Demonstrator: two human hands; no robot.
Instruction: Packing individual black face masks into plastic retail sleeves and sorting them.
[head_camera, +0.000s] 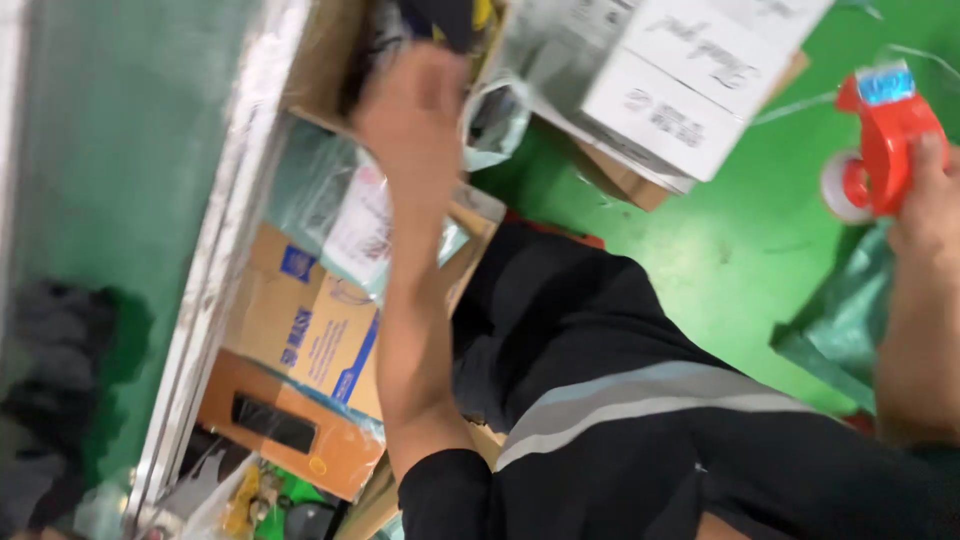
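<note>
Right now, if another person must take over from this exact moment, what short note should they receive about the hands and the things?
Left hand: raised, blurred, over the open cardboard box; whether it holds anything cannot be told.
Right hand: closed on the red tape dispenser, above the green floor.
Things: a white printed box lies at the top, a green plastic bag below the right hand, flat cartons and plastic-wrapped packets beside the metal shelf edge.
Done: nothing shows as taped yet.
Left: the open box is not closed.
</note>
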